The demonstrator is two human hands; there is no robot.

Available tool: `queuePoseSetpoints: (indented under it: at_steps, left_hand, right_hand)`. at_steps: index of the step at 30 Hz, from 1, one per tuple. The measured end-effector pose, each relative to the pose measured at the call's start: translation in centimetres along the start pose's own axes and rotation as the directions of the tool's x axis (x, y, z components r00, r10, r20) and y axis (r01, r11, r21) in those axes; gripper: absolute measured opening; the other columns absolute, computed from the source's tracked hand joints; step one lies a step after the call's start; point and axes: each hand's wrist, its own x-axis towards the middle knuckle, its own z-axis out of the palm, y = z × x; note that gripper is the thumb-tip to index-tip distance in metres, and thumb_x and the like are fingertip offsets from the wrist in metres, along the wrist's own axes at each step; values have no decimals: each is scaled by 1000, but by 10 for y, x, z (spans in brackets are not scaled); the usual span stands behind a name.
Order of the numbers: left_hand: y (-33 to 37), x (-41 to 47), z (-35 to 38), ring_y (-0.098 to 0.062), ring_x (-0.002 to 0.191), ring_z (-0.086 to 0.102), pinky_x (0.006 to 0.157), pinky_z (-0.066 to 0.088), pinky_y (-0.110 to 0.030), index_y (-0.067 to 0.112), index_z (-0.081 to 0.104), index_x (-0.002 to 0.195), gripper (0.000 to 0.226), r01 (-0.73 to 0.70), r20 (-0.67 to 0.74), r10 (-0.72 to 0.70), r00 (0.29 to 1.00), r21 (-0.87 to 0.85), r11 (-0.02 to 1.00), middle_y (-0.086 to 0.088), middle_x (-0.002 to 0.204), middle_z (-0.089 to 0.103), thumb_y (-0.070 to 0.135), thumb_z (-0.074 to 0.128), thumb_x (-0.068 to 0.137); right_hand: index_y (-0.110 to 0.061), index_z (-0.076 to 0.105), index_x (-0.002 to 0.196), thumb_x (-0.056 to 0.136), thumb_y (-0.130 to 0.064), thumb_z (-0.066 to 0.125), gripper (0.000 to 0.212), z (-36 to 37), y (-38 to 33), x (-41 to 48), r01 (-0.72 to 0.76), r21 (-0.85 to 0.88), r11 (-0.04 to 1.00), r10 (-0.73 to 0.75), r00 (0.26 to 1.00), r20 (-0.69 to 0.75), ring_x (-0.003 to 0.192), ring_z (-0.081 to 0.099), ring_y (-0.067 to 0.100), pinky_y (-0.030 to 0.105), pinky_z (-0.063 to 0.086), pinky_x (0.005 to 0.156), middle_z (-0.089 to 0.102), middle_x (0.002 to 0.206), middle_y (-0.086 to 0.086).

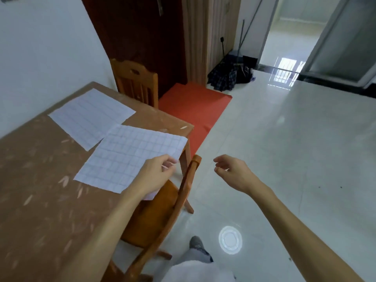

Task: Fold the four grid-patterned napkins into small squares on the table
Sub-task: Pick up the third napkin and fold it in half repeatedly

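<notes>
Two sheets unfolded on table (40,180) | my left hand (156,174) pinches near napkin (130,157) by its near edge | my right hand (234,174) loose, empty | step: likely first fold | next: align corners squarely

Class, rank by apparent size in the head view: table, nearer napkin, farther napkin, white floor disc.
1. table
2. nearer napkin
3. farther napkin, though nearness to the camera may explain that gap
4. white floor disc
</notes>
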Motion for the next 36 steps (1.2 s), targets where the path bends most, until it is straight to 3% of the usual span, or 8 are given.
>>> queuePoseSetpoints:
  at_steps: [9, 13, 17, 24, 28, 32, 34, 36]
  left_hand:
    - [-31, 71, -35, -12, 105, 64, 96, 56, -32, 23, 65, 122, 24, 210, -42, -211, 977, -16, 978, 5, 116, 68, 29, 59, 100]
    - [-54, 96, -35, -12, 107, 65, 95, 56, -29, 23, 65, 122, 23, 343, -107, -349, 931, -68, 937, 6, 115, 68, 28, 59, 101]
    - [-66, 122, -15, -9, 106, 65, 95, 55, -26, 25, 64, 122, 22, 465, -132, -479, 868, -124, 877, 7, 119, 69, 28, 60, 100]
    - [-47, 151, 26, -14, 114, 61, 99, 51, -33, 24, 59, 131, 31, 678, -150, -711, 687, -220, 702, 2, 130, 62, 29, 56, 101]
    - [-47, 165, 51, -20, 131, 52, 109, 45, -35, 21, 50, 143, 43, 744, -159, -768, 620, -193, 640, -2, 146, 52, 26, 55, 101]
    - [-59, 174, 81, -27, 152, 24, 122, 30, -41, 21, 28, 157, 60, 767, -160, -786, 597, -175, 617, -7, 167, 22, 27, 53, 102]
    - [-70, 175, 96, -29, 156, 12, 125, 21, -44, 22, 18, 160, 65, 787, -163, -796, 584, -129, 604, -8, 170, 10, 29, 49, 103]
    - [-81, 175, 109, -28, 156, 10, 125, 16, -43, 20, 17, 160, 65, 796, -177, -802, 571, -122, 593, -7, 170, 10, 31, 47, 104]
  right_hand:
    - [-19, 62, 126, 96, -22, 53, 32, 2, -54, 150, 171, -98, 980, -151, 972, 182, 106, 64, 16, 29, 52, 93, 69, 117, -2]
    - [-17, 61, 128, 95, -17, 55, 34, 14, -65, 212, 269, -125, 955, -214, 917, 337, 106, 62, 14, 26, 49, 96, 66, 117, -1]
    - [-15, 66, 121, 91, -10, 59, 31, 24, -65, 278, 423, -138, 896, -319, 828, 461, 94, 61, 11, 34, 53, 94, 61, 101, -6]
    - [-23, 60, 132, 89, -10, 57, 45, 45, -59, 349, 707, -202, 678, -359, 557, 749, 121, 58, 19, 19, 40, 94, 60, 137, -3]
    - [-25, 32, 152, 87, -5, 59, 72, 73, -44, 358, 911, -196, 363, -321, 319, 892, 152, 18, 25, 37, 19, 120, 18, 165, 3]
    - [-23, 14, 157, 88, -4, 60, 85, 93, -29, 367, 936, -246, 253, -259, 310, 915, 154, -6, 31, 46, 10, 125, -13, 166, 11]
    - [-24, 20, 156, 93, -11, 60, 75, 97, -21, 373, 903, -262, 341, -243, 354, 903, 154, -5, 32, 46, 17, 123, -12, 166, 12]
    - [-23, 37, 149, 95, -20, 61, 59, 99, -17, 376, 850, -243, 467, -309, 414, 856, 152, 13, 34, 45, 29, 118, 2, 166, 14]
